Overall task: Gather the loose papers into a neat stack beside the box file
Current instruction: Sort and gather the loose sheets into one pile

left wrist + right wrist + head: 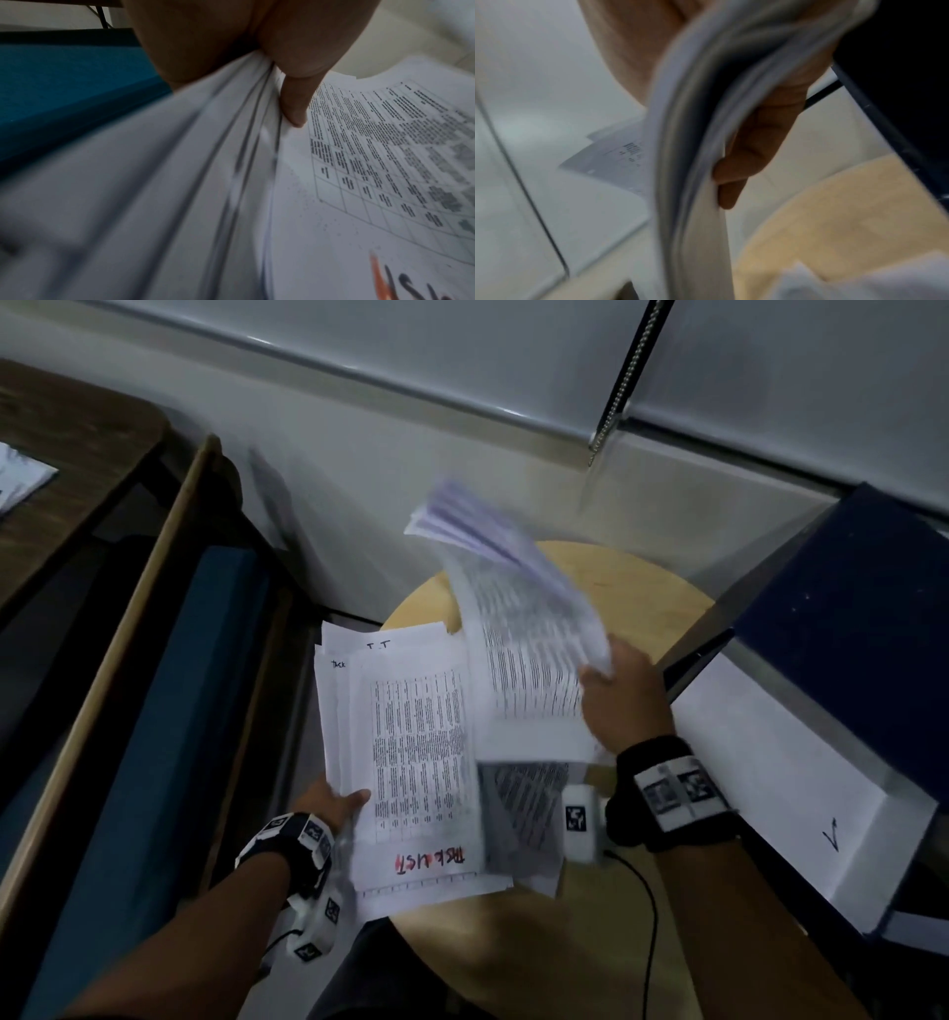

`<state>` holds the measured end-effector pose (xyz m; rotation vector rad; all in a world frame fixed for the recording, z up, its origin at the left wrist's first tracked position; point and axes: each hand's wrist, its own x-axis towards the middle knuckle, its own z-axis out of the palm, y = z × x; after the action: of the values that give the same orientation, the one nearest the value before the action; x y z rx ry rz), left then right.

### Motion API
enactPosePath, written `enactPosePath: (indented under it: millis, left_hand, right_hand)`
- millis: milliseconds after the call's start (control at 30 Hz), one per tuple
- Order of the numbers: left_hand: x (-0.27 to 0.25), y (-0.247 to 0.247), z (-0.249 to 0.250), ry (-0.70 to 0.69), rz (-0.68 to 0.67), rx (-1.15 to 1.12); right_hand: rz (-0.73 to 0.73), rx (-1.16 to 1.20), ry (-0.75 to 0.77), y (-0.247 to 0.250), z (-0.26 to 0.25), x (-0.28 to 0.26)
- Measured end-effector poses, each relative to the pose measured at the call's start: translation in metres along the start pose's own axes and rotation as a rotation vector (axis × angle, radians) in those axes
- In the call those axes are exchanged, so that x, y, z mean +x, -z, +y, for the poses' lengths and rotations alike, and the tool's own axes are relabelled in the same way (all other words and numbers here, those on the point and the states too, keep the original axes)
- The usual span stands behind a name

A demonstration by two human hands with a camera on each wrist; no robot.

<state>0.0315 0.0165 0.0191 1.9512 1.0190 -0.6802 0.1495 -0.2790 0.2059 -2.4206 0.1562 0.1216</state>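
Note:
My left hand grips the left edge of a sheaf of printed papers, thumb on top; the top sheet bears a table and red lettering. My right hand holds a second, blurred bundle of sheets lifted and curling above the round wooden table; its fingers curl round that bundle. The dark blue box file lies open at the right, white inside. More sheets lie on the table under both bundles.
A blue-cushioned bench with a wooden frame runs along the left. A brown table with a paper on it is at far left. A black cable crosses the round table near my right wrist. A white wall stands behind.

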Motion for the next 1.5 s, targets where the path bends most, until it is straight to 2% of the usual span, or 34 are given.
enactPosePath:
  millis: [67, 133, 200, 267, 333, 400, 500, 600, 700, 767, 833, 933, 1033, 1100, 1233, 1367, 1433, 1500]
  left_hand:
    - [-0.001, -0.001, 0.001, -0.003, 0.006, -0.013]
    - [-0.001, -0.004, 0.001, -0.003, 0.014, -0.037]
    - [-0.001, -0.005, 0.001, -0.016, 0.032, -0.037]
    - [0.000, -0.005, 0.000, -0.043, 0.048, -0.052]
    - [0.000, -0.005, -0.002, -0.067, 0.042, -0.059]
    - [-0.003, -0.004, -0.001, -0.074, 0.038, -0.087]
    - [-0.011, -0.004, 0.005, -0.037, 0.070, -0.311]
    - [-0.010, -0.003, 0.005, -0.010, -0.006, -0.497]
    - [-0.007, -0.002, 0.000, -0.042, -0.017, -0.291]
    - [-0.005, -0.003, -0.003, -0.070, 0.000, -0.198]
    - [-0.003, -0.003, -0.006, -0.068, 0.022, -0.214]
    - [-0.007, 0.004, -0.006, -0.084, 0.017, -0.378]
    - [-0.023, 0.006, 0.007, -0.164, -0.118, -0.523]
    - [-0.030, -0.002, 0.020, -0.213, -0.230, -0.528]
    - [-0.025, -0.030, 0.032, -0.278, -0.349, -0.391]
    - [-0.037, -0.058, 0.047, -0.331, -0.461, -0.145]
    - [-0.045, -0.070, 0.054, -0.422, -0.438, 0.110]
    - [-0.049, -0.075, 0.062, -0.482, -0.394, 0.213]
  right_hand:
    - [0.072, 0.254, -0.012, 0.016, -0.020, 0.002]
    - [0.048, 0.485, -0.021, 0.011, -0.031, 0.000]
    - [-0.078, 0.699, -0.095, -0.017, -0.026, -0.002]
    - [-0.242, 0.772, -0.208, -0.055, -0.007, -0.010]
    - [-0.392, 0.604, -0.326, -0.091, 0.020, -0.024]
    - [-0.507, 0.295, -0.413, -0.122, 0.054, -0.040]
    - [-0.597, -0.011, -0.405, -0.151, 0.092, -0.054]
    - [-0.622, -0.091, -0.340, -0.153, 0.104, -0.056]
    - [-0.765, -0.169, -0.204, -0.151, 0.112, -0.054]
    - [-0.817, -0.115, -0.205, -0.148, 0.113, -0.054]
    - [-0.771, 0.014, -0.256, -0.145, 0.114, -0.052]
    - [-0.628, 0.277, -0.366, -0.142, 0.121, -0.052]
    - [-0.536, 0.646, -0.510, -0.140, 0.132, -0.058]
    - [-0.482, 0.810, -0.573, -0.133, 0.139, -0.066]
    - [-0.434, 0.974, -0.710, -0.118, 0.171, -0.088]
    - [-0.330, 0.858, -0.836, -0.099, 0.205, -0.112]
    - [-0.291, 0.816, -0.868, -0.091, 0.219, -0.125]
    - [-0.212, 0.791, -0.877, -0.082, 0.232, -0.134]
